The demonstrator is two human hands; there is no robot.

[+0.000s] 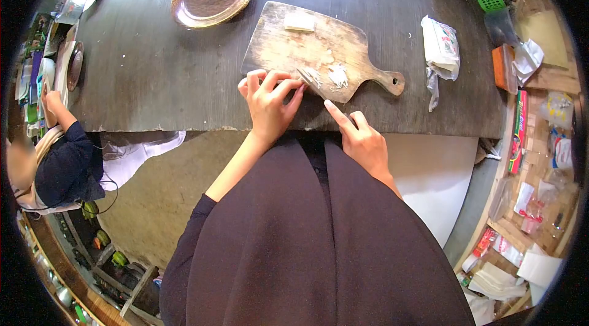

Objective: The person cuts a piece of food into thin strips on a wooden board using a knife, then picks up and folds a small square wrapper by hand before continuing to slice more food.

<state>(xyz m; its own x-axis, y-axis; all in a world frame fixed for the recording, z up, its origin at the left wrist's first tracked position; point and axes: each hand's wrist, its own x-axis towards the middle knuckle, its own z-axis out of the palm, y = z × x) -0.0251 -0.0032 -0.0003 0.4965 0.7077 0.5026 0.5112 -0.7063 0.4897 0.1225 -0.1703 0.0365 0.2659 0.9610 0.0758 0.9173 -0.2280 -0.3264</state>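
**A:** What are the hands doing?

**B:** The left hand (270, 102) is curled, its fingertips pinning a pale piece (294, 82), mostly hidden, at the near edge of a wooden cutting board (276, 47). The right hand (363, 140) is closed on a knife (305, 76), index finger straight, handle hidden.

**A:** How would the piece handle?

**B:** Judging by the thin slivers (336, 74) beside the blade, it seems light, soft and crumbly. Pin it from above, fingertips tucked back.

**A:** What lies around it?

**B:** 1 white block (299, 22) sits on the board, and 1 brown plate (208, 4) on the dark worktop (141, 68). Another person (67, 163) sits at the left.
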